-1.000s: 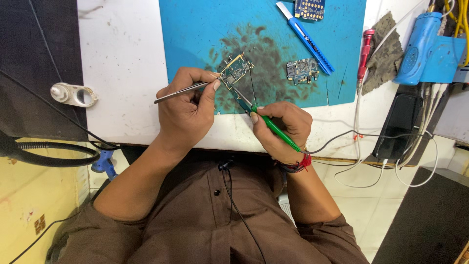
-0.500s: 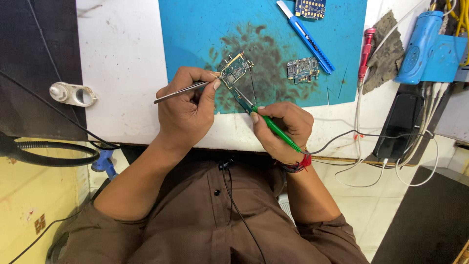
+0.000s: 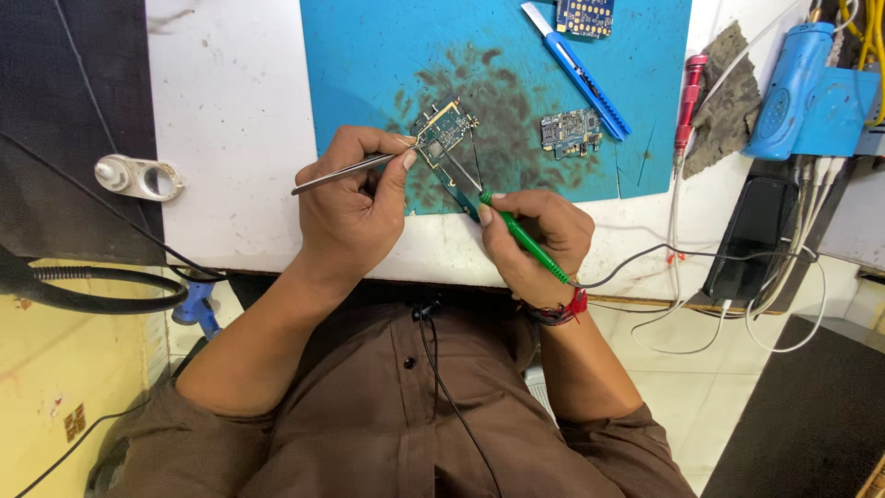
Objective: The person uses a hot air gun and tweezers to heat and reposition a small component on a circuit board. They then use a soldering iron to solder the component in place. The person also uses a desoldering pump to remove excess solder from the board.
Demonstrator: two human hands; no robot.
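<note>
My left hand (image 3: 348, 205) grips steel tweezers (image 3: 343, 170) whose tips reach a small green circuit board (image 3: 444, 130) lying on the stained blue work mat (image 3: 369, 65). My right hand (image 3: 535, 238) holds a green-handled soldering iron (image 3: 522, 234), its thin tip angled up against the board's lower edge. Both hands rest at the mat's near edge, on the white table (image 3: 226, 111).
A second small circuit board (image 3: 571, 132), a blue utility knife (image 3: 576, 55) and a keypad board (image 3: 585, 14) lie on the mat. A red screwdriver (image 3: 686, 100), grey cloth (image 3: 725, 92), blue device (image 3: 793, 78), black phone (image 3: 754, 238) and white cables sit right. A round metal ring piece (image 3: 138, 177) lies left.
</note>
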